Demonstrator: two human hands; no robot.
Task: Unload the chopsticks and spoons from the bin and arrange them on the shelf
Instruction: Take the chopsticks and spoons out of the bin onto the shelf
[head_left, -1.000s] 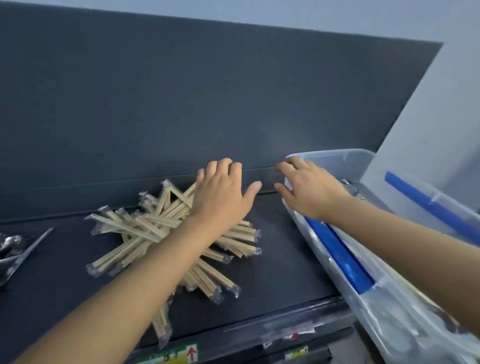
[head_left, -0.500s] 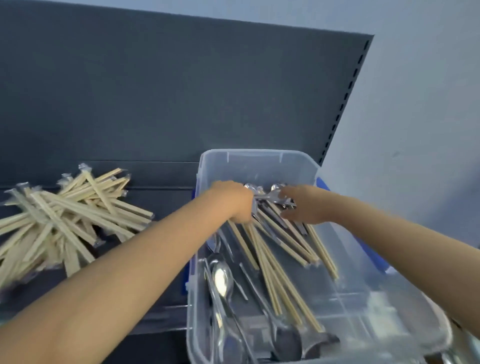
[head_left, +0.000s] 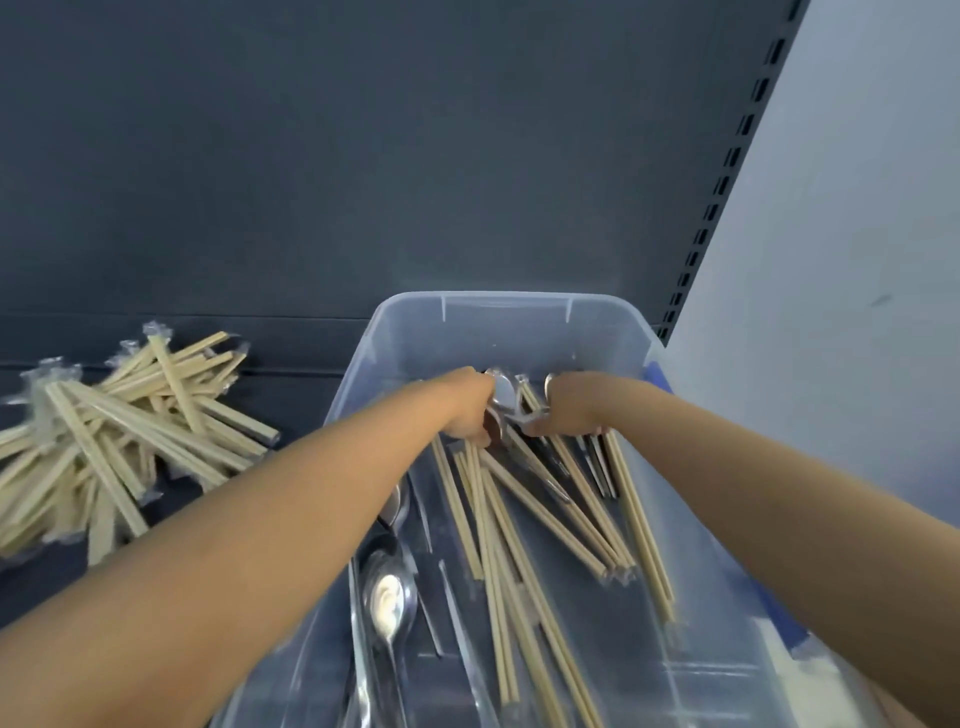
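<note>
A clear plastic bin holds wrapped wooden chopsticks and metal spoons. Both my hands reach into its far end. My left hand curls down over the top ends of a bundle of chopsticks and grips them. My right hand curls over the ends of other chopsticks and spoon handles beside it. Several wrapped chopsticks lie in a loose pile on the dark shelf at the left.
The shelf's dark back panel rises behind the bin. A slotted upright and a pale wall stand at the right. A blue bin handle shows at the bin's right rim.
Both hands left the shelf and went into the bin; the view swung right. Over the last half second they closed more tightly over the chopstick ends.
</note>
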